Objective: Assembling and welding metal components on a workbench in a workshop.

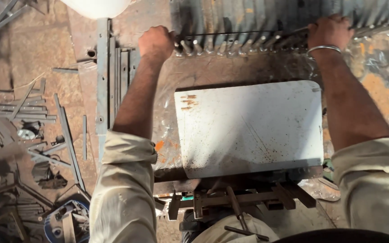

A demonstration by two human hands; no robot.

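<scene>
Head view: both hands grip a long metal grille (289, 27) of grey slats lying crosswise at the far edge of the white sheet (248, 130). The left hand (157, 42) is a closed fist on the grille's thin dark rod (230, 33), beyond the sheet's left far corner. The right hand (330, 31), fingers curled over the slats, sits beyond the sheet's right far corner. The grille's long axis runs hand to hand, neither hand nearer.
</scene>
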